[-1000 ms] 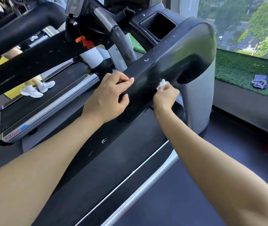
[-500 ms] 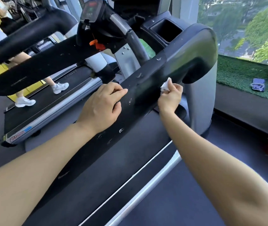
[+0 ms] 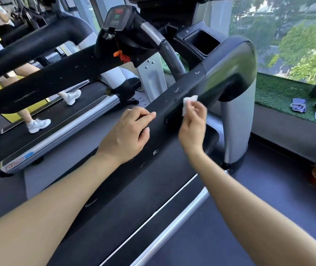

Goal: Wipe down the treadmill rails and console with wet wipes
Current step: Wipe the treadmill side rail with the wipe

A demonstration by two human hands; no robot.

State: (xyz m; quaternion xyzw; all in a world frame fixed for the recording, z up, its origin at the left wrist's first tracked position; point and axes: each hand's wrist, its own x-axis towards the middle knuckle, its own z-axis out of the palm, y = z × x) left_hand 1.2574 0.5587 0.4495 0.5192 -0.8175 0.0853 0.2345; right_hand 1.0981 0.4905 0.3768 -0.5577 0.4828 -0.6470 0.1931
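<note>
the right hand [image 3: 192, 123] is pinching a small white wet wipe [image 3: 188, 103] in curled fingers against the black treadmill rail [image 3: 172, 104]. the left hand [image 3: 128, 135] is resting on the rail just beside it, fingers loosely bent, holding nothing.

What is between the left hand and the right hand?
Only bare black rail between left hand and right hand, in the head view.
</note>
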